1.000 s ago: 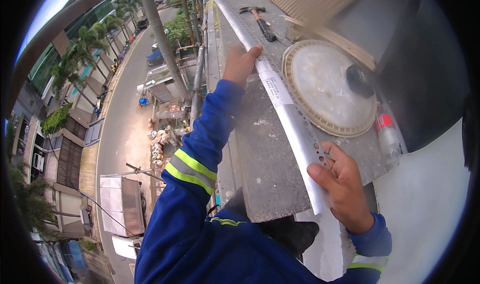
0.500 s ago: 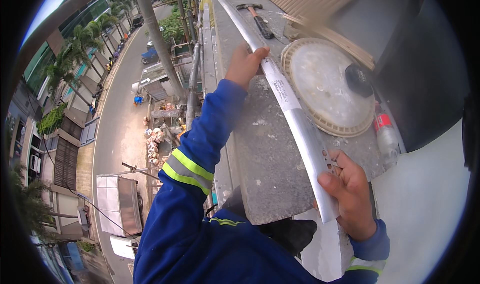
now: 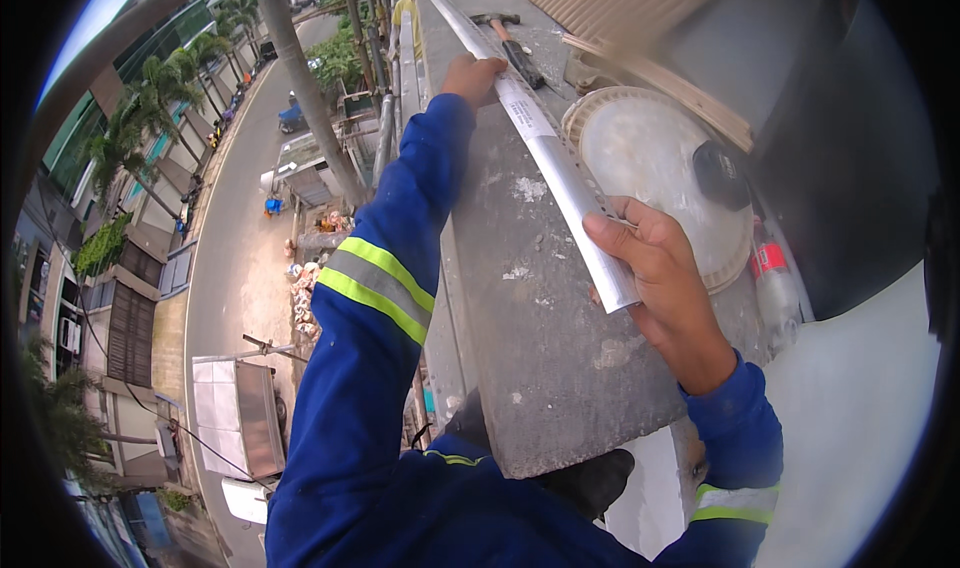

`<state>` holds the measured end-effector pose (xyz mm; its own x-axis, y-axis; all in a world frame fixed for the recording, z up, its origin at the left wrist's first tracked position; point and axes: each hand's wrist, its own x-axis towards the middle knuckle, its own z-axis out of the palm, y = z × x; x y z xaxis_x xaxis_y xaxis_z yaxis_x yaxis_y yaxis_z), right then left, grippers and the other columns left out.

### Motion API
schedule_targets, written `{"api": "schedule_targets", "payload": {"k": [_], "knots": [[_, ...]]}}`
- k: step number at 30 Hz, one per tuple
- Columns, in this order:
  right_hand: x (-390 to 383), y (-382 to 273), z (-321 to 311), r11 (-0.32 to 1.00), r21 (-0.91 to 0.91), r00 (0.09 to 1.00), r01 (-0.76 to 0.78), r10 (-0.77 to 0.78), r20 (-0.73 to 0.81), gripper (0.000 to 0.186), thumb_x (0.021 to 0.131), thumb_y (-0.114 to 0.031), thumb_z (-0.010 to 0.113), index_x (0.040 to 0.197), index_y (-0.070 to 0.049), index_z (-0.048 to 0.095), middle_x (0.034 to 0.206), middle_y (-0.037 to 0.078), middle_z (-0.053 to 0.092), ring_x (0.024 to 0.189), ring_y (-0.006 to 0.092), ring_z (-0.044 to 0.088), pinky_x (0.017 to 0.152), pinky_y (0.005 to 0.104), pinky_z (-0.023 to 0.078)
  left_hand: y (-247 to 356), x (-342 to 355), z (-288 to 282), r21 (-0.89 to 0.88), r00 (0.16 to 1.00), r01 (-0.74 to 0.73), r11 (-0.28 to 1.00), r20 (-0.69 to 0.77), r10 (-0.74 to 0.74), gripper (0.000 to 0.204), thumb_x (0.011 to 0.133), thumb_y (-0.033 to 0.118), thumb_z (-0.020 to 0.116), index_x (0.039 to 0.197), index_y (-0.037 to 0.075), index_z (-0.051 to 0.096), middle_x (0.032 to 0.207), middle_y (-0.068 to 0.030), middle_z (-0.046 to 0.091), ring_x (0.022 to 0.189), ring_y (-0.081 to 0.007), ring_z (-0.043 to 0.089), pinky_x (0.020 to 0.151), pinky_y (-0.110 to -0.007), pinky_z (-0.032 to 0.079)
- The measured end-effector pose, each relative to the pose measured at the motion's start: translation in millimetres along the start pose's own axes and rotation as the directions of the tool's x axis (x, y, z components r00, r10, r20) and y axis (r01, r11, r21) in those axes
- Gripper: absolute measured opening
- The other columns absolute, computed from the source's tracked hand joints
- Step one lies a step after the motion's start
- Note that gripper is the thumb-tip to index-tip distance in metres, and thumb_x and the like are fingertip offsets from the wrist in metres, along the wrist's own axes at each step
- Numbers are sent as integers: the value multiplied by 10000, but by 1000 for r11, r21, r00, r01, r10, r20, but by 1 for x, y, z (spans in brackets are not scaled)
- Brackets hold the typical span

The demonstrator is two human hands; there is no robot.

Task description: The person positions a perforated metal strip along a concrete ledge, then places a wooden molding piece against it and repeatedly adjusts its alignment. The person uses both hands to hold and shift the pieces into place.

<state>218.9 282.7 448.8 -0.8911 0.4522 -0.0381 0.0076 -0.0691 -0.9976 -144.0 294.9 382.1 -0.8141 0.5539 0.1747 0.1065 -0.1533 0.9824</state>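
Note:
A long silvery trim strip (image 3: 568, 175), with holes along one edge and a printed white label, lies slantwise over the grey concrete ledge (image 3: 540, 368). My left hand (image 3: 474, 78) is closed round it beyond the label, arm stretched forward. Close to its near end, my right hand (image 3: 655, 268) grips it between the thumb on top and fingers partly hidden underneath. Just right of the strip sits a round whitish lid (image 3: 640, 153) with a ribbed rim. A hammer (image 3: 515, 53) lies beside the strip's far part.
On the lid rests a dark round object (image 3: 720, 175). A clear plastic bottle (image 3: 775, 278) with a red label stands right of it, near wooden strips (image 3: 690, 88). Scaffold poles (image 3: 310, 78) rise at the left, beyond the ledge, with a street (image 3: 225, 238) far below.
Both hands have moved forward, away from me, carrying the strip along. Its near end has gone from the ledge's front edge to over the ledge's middle.

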Motion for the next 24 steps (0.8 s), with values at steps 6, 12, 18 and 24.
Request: {"api": "schedule_targets", "payload": {"k": [6, 12, 18, 24], "knots": [[58, 3, -1, 1000, 21, 1000, 15, -15, -21, 467, 936, -236, 701, 1153, 148, 547, 912, 151, 670, 725, 128, 669, 602, 240, 541, 5, 53, 10, -20, 997, 68, 998, -46, -68, 359, 882, 140, 680, 1138, -98, 595, 981, -158, 677, 834, -261, 711, 738, -383, 622], [41, 19, 5, 990, -20, 990, 143, -143, -17, 458, 944, -250, 703, 1151, 127, 546, 927, 151, 670, 740, 119, 669, 612, 229, 540, 35, 20, 29, -96, 999, -25, 995, 45, 30, 348, 921, 199, 678, 1167, -38, 609, 933, -101, 692, 799, -200, 704, 701, -337, 605], [-29, 30, 23, 992, 62, 992, 111, -114, 49, 456, 975, -215, 673, 1249, 100, 487, 990, 139, 687, 836, 103, 663, 725, 238, 542, 46, -64, 6, -169, 989, -109, 980, 78, 123, 433, 951, 203, 682, 1275, -46, 538, 968, -86, 676, 781, -169, 690, 684, -324, 590], [-59, 55, 52, 992, -67, 984, 110, -99, 150, 467, 988, -260, 654, 1258, 85, 491, 996, 162, 700, 835, 176, 680, 737, 320, 547, 35, -134, -51, -233, 998, -60, 971, -21, 57, 378, 954, 65, 607, 1299, -38, 491, 974, -109, 643, 770, -195, 660, 645, -341, 570]]}}
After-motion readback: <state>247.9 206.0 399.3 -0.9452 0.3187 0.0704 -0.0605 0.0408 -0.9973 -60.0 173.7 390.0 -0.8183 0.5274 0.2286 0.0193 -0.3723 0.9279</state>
